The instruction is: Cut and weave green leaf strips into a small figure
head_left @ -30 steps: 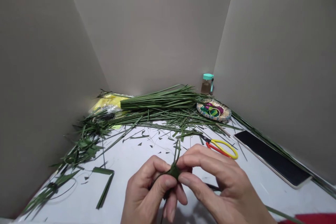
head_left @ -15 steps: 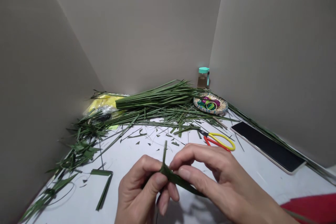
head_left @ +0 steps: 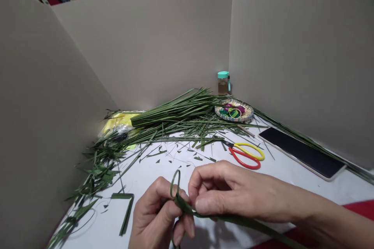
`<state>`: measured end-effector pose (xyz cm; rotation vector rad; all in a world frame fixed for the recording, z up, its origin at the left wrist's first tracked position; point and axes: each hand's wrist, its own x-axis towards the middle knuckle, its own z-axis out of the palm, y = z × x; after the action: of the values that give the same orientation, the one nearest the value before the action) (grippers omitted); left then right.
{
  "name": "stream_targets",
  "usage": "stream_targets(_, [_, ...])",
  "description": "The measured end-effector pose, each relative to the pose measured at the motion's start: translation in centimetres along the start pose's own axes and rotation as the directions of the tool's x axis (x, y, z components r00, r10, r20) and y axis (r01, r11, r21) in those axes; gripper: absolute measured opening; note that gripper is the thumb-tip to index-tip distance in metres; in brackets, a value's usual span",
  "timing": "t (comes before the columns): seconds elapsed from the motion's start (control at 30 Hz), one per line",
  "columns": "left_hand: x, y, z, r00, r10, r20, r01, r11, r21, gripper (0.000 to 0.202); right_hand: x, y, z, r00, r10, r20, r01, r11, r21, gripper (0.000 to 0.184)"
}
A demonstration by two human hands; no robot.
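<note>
My left hand [head_left: 160, 212] pinches a folded green leaf strip [head_left: 183, 204] between thumb and forefinger. A narrow loop of the strip stands up above those fingertips. Close beside it, my right hand [head_left: 224, 190] has thumb and forefinger closed on the same strip. The strip's long tail runs below the right hand toward the lower right. Another thin piece curls down below the left fingers. Beyond the right hand lie scissors [head_left: 245, 155] with one yellow and one red handle. A bent leaf strip [head_left: 126, 210] rests left of my left hand.
A bundle of long green leaves [head_left: 175, 109] lies along the back, with scraps around it. At right are a small woven tray [head_left: 217, 112] of coloured thread, a lidded bottle [head_left: 223, 85] and a phone [head_left: 300, 153]. Grey partitions [head_left: 146, 46] enclose the table.
The upright end of the strip now forms a loop. My right hand has shifted slightly, its forearm lies flatter, and the tail extends farther right. The camera view has tilted a little.
</note>
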<state>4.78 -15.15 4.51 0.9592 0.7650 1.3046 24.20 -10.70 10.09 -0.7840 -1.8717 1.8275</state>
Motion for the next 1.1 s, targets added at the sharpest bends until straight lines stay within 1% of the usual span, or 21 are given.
stream_targets(0.17, [0.5, 0.0, 0.0, 1.000, 0.024, -0.011, -0.024, 1.000, -0.013, 0.013, 0.1, -0.5, -0.8, 0.992, -0.002, 0.124, -0.002, 0.999, 0.032, 0.009])
stream_targets(0.23, [0.6, 0.0, -0.1, 1.000, 0.010, -0.013, -0.010, 1.000, -0.006, 0.013, 0.2, -0.6, -1.2, 0.987, -0.001, 0.159, -0.003, 1.000, 0.025, 0.004])
stream_targets(0.3, [0.7, -0.1, -0.1, 1.000, -0.008, -0.010, 0.009, 1.000, 0.009, 0.016, 0.4, -0.6, -1.7, 0.981, -0.016, 0.194, 0.013, 1.000, 0.016, 0.002])
stream_targets(0.37, [0.8, -0.1, -0.3, 1.000, -0.017, -0.019, 0.018, 0.999, 0.030, 0.021, 0.8, -0.8, -2.3, 0.973, -0.035, 0.227, 0.039, 0.999, -0.014, 0.002])
stream_targets(0.43, [0.9, -0.2, -0.5, 0.998, -0.026, -0.049, 0.028, 0.998, 0.048, 0.023, 1.1, -0.9, -2.9, 0.970, -0.045, 0.239, 0.067, 0.994, -0.084, 0.005])
stream_targets(0.53, [1.3, -0.2, -0.8, 0.997, -0.042, -0.061, 0.047, 0.996, 0.072, 0.025, 1.4, -1.0, -3.1, 0.978, -0.052, 0.201, 0.102, 0.964, -0.245, 0.012])
stream_targets(0.63, [1.9, 0.2, -1.0, 0.999, -0.047, -0.015, 0.048, 0.994, 0.098, 0.025, 1.6, -0.8, -2.5, 0.992, -0.102, 0.076, 0.125, 0.896, -0.427, 0.020])
stream_targets(0.7, [2.5, 0.7, -0.9, 0.998, -0.061, -0.001, 0.060, 0.990, 0.128, 0.024, 1.7, -0.7, -1.9, 0.985, -0.173, -0.025, 0.133, 0.837, -0.531, 0.024])
stream_targets(0.77, [3.1, 1.2, -0.7, 0.997, -0.071, -0.001, 0.070, 0.985, 0.156, 0.024, 2.0, -0.7, -1.7, 0.972, -0.222, -0.076, 0.134, 0.791, -0.596, 0.024])
stream_targets(0.83, [3.7, 1.6, -0.4, 0.997, -0.080, 0.002, 0.079, 0.984, 0.161, 0.025, 2.3, -0.8, -1.9, 0.976, -0.207, -0.064, 0.130, 0.794, -0.594, 0.028])
stream_targets(0.9, [4.3, 1.7, -0.3, 0.995, -0.090, 0.035, 0.085, 0.988, 0.126, 0.027, 2.7, -1.0, -2.5, 0.990, -0.143, -0.005, 0.118, 0.834, -0.539, 0.032])
stream_targets(0.97, [4.9, 1.6, -0.4, 0.991, -0.106, 0.077, 0.100, 0.993, 0.068, 0.029, 3.1, -1.2, -3.2, 0.995, -0.096, 0.038, 0.102, 0.866, -0.489, 0.031])
stream_targets(1.03, [5.5, 1.1, -0.7, 0.987, -0.111, 0.117, 0.110, 0.994, 0.013, 0.029, 3.5, -1.2, -3.8, 0.995, -0.092, 0.045, 0.102, 0.867, -0.487, 0.027])
stream_targets(1.1, [5.9, 0.5, -1.2, 0.985, -0.111, 0.134, 0.117, 0.992, -0.041, 0.028, 3.9, -1.1, -4.0, 0.993, -0.118, 0.030, 0.117, 0.849, -0.515, 0.022])
